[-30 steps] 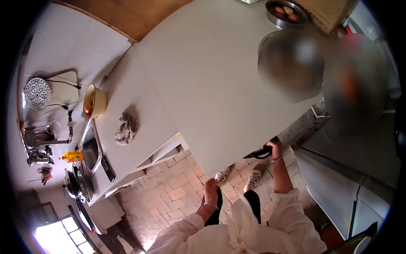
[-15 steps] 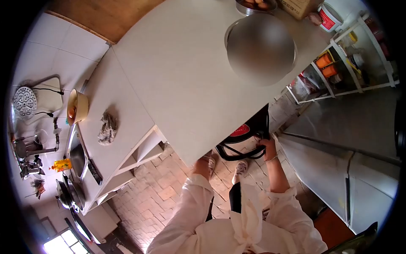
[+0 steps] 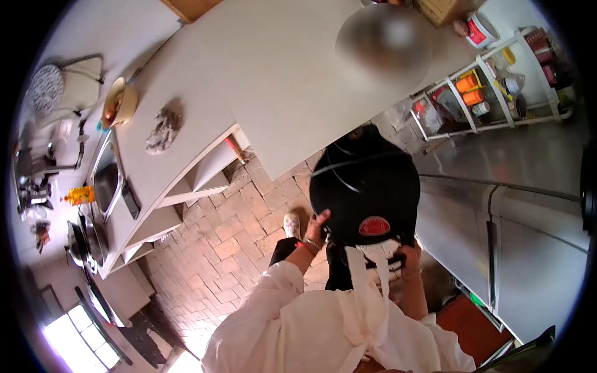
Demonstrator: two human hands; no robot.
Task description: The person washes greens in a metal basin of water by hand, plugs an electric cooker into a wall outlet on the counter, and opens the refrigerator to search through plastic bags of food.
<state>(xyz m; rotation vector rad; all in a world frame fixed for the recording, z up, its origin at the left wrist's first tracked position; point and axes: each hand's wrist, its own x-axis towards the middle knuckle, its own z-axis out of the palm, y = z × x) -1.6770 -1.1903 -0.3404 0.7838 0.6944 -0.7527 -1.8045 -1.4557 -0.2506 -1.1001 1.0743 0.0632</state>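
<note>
A large, round black appliance with a red oval label, by its look an electric griddle point(image 3: 367, 193), is in front of my body, just off the counter's edge. My left hand point(image 3: 316, 230) grips its left rim, with the fingers partly hidden. At its near right side, my right hand point(image 3: 410, 260) is closed around the black loop handle. A pale streak, perhaps a cord or glare, crosses the top of the griddle.
The pale counter point(image 3: 249, 68) spans the view ahead, with a crumpled cloth point(image 3: 164, 132) at left near the sink point(image 3: 107, 177). A white shelf rack point(image 3: 491, 87) with jars stands at right, above a grey fridge point(image 3: 528, 230). A blurred round patch covers the counter's far side.
The griddle has come up from below the counter's edge into full view. My left hand has moved onto its left rim, and my right hand has come closer to my body.
</note>
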